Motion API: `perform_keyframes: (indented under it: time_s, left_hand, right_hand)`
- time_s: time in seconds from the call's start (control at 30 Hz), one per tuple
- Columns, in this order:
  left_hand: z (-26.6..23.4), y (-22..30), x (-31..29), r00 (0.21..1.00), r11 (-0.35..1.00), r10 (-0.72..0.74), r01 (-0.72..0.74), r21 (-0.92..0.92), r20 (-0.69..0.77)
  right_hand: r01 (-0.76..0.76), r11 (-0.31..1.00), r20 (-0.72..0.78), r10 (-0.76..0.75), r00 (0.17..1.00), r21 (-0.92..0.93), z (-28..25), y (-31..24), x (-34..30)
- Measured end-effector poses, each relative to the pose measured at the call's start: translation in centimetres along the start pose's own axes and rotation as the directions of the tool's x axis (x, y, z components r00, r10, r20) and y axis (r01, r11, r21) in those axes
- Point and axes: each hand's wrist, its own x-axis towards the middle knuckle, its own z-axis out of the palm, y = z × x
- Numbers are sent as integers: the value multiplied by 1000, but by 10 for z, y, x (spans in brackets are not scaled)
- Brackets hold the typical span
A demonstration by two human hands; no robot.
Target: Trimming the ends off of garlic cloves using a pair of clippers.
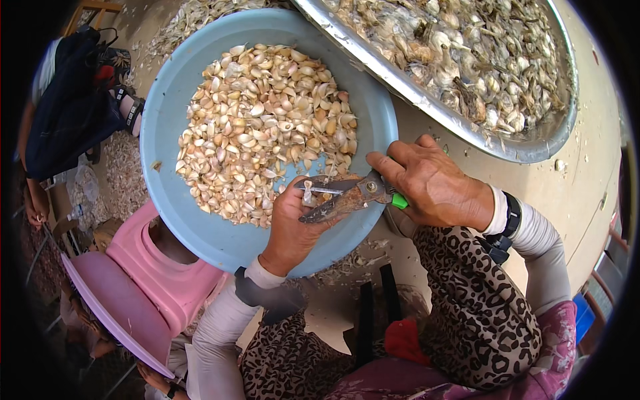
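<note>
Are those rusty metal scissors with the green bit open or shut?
Open. The rusty metal scissors in the right hand have their two blades apart, with a gap between the tips near the left hand.

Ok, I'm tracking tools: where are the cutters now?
In the head view's middle, the cutters are in the right hand, over the right side of the blue basin, beside the left hand.
</note>
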Motion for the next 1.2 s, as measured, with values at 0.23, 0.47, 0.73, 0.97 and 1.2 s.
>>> perform_keyframes:
  time_s: [0.23, 0.47, 0.73, 0.97, 1.2]
  left_hand:
    - [6, 5, -4, 999, 1000, 7, -7, 3, -40]
    - [3, 5, -4, 995, 988, 68, -57, 145, -71]
    - [-2, 6, -3, 995, 999, 14, -19, -51, -102]
    - [-9, 0, -3, 995, 1000, -20, 18, -21, -93]
    - [-7, -1, -2, 989, 977, 134, -123, 177, -54]
  right_hand:
    - [21, 1000, 7, -21, 1000, 3, 0, 0, 0]
    - [24, 998, 14, -25, 1000, 50, 2, 2, 1]
    - [-35, 975, 14, 32, 999, 219, 7, 6, 0]
    - [-104, 949, -83, 134, 988, 296, 14, 8, -1]
    - [-29, 995, -41, 33, 999, 96, 3, 3, -1]
